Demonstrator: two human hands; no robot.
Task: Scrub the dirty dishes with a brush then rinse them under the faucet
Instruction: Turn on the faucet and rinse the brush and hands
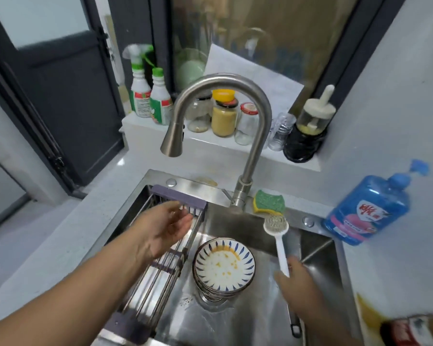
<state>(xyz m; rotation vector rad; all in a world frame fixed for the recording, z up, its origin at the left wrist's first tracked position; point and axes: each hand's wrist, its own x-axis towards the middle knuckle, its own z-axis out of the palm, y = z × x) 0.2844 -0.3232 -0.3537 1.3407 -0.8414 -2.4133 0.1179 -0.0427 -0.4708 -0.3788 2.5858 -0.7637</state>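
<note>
The right hand (300,283) gripped the brush (279,240) only at the tail of its white handle, so I judged the long lever could twist or slip once pressed on the stack of dirty dishes (224,265), which sat in the sink (318,260) just left of that grip. With the left hand (168,228) loosely spread and empty over the rack (160,270), the unsteadied stack might rock or slide. The blue soap bottle (368,208), up and right of the grip, bore a red patch with a large white Chinese character, too blurred to read, and the spray bottles' (140,96) labels were illegible too.
</note>
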